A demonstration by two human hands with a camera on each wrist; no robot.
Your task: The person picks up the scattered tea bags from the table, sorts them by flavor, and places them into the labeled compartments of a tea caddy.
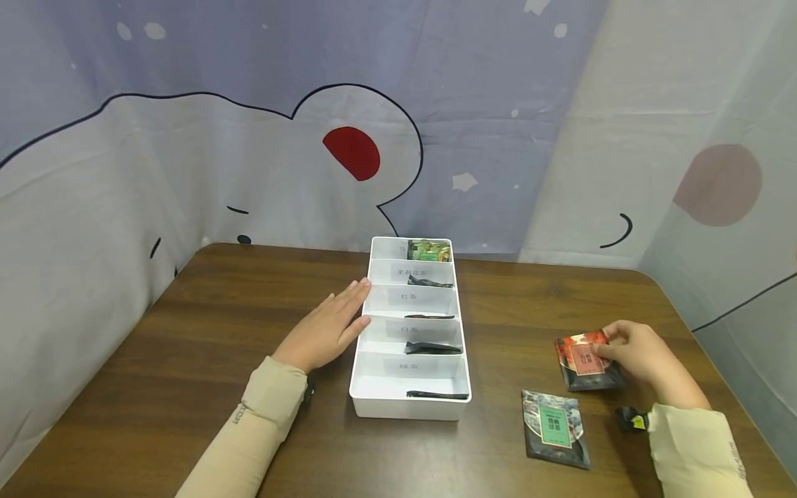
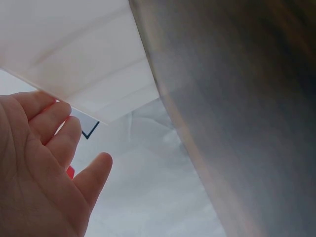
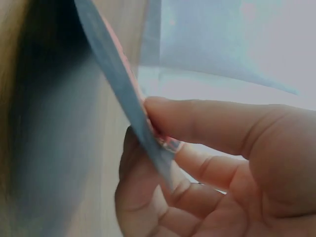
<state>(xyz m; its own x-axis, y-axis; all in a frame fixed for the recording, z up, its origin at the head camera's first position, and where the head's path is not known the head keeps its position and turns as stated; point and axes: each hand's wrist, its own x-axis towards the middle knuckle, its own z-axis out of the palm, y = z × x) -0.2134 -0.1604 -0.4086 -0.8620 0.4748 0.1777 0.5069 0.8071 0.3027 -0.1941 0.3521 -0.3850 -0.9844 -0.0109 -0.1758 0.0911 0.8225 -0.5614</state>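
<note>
A red and black tea packet [image 1: 584,360] is pinched at its right edge between the thumb and fingers of my right hand [image 1: 638,353]. In the right wrist view the packet [image 3: 116,74] appears edge-on, tilted off the table. My left hand [image 1: 330,328] rests with extended fingers against the left side of a white divided box [image 1: 407,409]. The left wrist view shows the fingers at the box's rim [image 2: 74,106]. Labelled compartments run front to back in the box, with dark packets standing in several of them and a green packet [image 1: 429,250] in the farthest.
A second packet, black with a green label [image 1: 555,426], lies flat on the brown wooden table [image 1: 274,277], in front of the held one. A printed curtain [image 1: 473,124] hangs behind the table's far edge and along both sides.
</note>
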